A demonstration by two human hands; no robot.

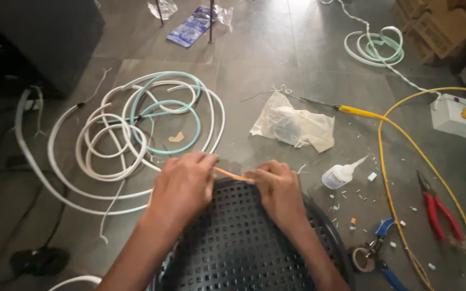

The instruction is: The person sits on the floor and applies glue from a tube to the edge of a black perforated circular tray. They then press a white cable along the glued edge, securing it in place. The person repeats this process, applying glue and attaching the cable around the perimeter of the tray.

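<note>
Your left hand (183, 186) and right hand (279, 191) sit close together over the near rim of a black perforated stool (238, 242), and both are closed on a thin orange strip (232, 174) that spans the short gap between them. The fingers of your left hand curl around one end, the thumb and fingertips of your right hand pinch the other; how much of the strip lies hidden inside each fist you cannot tell from here.

On the grey floor (254, 64) just beyond your left hand lies a loose coil of white and pale green cord (136, 124), spread wide. Ahead of your right hand is a crumpled clear plastic bag (295, 126). Just to the right of that hand a small white glue bottle (341, 175) lies on its side, with tiny cut scraps scattered near it. Further right a yellow cable (389, 178) loops to a white box (459, 116), red-handled pliers (440, 207) lie beside the cable, and blue-handled scissors (381, 248) rest near a roll of tape (360, 258). A smaller coil (376, 46) lies well apart at the top.
</note>
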